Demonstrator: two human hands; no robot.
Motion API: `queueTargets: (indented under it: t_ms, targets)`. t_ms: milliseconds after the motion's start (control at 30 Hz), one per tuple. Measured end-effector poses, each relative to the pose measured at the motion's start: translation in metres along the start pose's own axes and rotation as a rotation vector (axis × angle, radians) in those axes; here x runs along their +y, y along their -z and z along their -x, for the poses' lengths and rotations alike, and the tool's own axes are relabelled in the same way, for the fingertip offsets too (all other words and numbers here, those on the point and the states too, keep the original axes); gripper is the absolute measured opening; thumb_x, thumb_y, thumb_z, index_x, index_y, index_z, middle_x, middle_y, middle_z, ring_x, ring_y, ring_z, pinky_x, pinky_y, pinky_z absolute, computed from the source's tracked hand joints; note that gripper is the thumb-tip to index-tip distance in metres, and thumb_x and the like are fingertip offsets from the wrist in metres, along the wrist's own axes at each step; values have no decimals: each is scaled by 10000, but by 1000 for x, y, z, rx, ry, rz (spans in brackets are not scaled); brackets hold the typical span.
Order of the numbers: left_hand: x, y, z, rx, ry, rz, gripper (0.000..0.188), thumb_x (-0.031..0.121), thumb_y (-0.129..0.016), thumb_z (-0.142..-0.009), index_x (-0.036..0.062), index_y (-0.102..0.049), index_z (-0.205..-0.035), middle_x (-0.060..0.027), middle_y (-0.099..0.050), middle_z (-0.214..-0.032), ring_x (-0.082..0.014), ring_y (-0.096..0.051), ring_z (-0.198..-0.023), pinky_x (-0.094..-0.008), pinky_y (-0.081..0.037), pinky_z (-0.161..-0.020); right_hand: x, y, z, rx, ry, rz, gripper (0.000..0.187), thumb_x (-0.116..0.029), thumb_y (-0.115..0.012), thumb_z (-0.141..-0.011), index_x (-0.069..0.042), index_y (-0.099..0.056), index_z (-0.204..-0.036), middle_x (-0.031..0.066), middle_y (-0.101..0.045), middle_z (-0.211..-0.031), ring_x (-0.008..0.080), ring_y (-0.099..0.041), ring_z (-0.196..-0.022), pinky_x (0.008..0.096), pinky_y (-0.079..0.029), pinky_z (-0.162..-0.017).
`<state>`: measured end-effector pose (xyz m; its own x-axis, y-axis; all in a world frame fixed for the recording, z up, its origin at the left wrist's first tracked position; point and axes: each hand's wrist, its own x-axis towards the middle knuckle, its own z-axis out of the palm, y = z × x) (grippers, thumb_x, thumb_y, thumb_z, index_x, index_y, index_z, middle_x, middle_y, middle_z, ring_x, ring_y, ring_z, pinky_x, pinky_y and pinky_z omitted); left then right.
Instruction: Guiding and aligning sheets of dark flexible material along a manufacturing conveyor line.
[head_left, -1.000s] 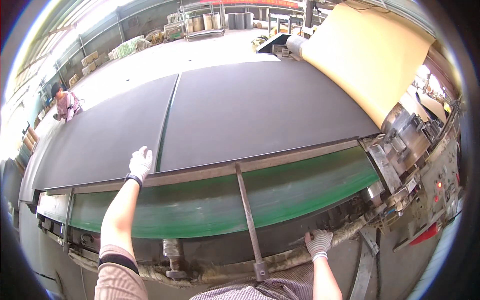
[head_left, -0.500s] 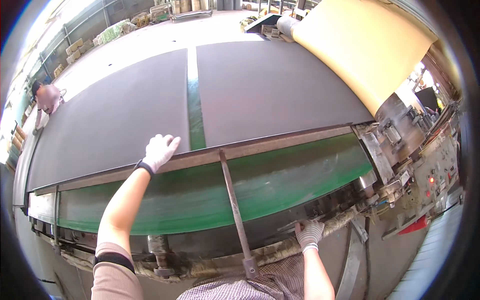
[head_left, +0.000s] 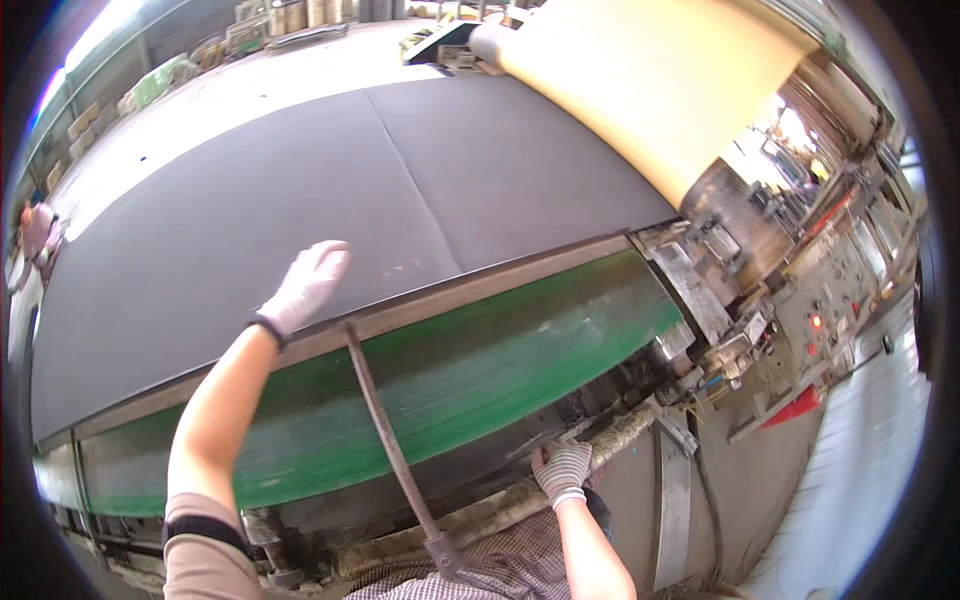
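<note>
Beside the green belt, stretches left hand over left dark sheet

Holds the left hand, in a white glove, above the near part of the left dark sheet, with fingers straight, close together and pointing away to the right, around nothing visible. Cannot tell a light touch from hovering just over the surface. Wears a dark wristband at the glove's cuff.

Rests the right hand, in a striped glove, low near the waist at a wrapped pipe, with fingers bent. Cannot tell a firm grip from mere resting.

Has the left dark sheet lying flat on top of the machine, above the green belt, meeting the right dark sheet along a slanting line. Cannot tell butted edges from overlapped ones. Shows faint pale marks near the line's near end.

Faces a slanting metal rod between the two hands. At the upper right, has a tan sheet just beside the right dark sheet; farther right, a control panel with a glowing red lamp. At the far left, shows another person, blurred.
</note>
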<state>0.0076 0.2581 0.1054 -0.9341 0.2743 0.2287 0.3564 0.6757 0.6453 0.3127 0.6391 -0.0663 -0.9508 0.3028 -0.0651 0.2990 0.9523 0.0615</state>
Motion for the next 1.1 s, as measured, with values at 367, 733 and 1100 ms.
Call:
queueTargets:
  t_ms: [367, 733, 1100]
  targets:
    - [-211, 123, 90, 144, 540, -607, 425, 399, -739, -857, 132, -584, -1148, -189, -564, -1175, -399, -583, -1089, -484, -483, -972, 4, 9, 0, 10, 51, -105, 347, -426, -609, -850, -119, -770, -823, 99, -717, -841, 319, -656, -924, 494, -457, -833]
    - [-75, 12, 4, -84, 405, -660, 479, 418, -757, -826, 137, -568, -1164, -142, -543, -1170, -361, -530, -1104, -495, -500, -917, 3, 10, -3, -77, 40, -117, 350, -397, -574, -897, -103, -760, -869, 89, -729, -880, 287, -668, -934, 470, -459, -875]
    - [-41, -16, -17, -236, -15, 42, 462, 343, -544, -1022, 75, -514, -1397, -133, -479, -1444, -272, -406, -1393, -389, -305, -1174, 10, 4, 3, -12, 26, -182, 330, -394, -605, -888, -101, -751, -844, 96, -717, -852, 283, -666, -895, 446, -461, -823]
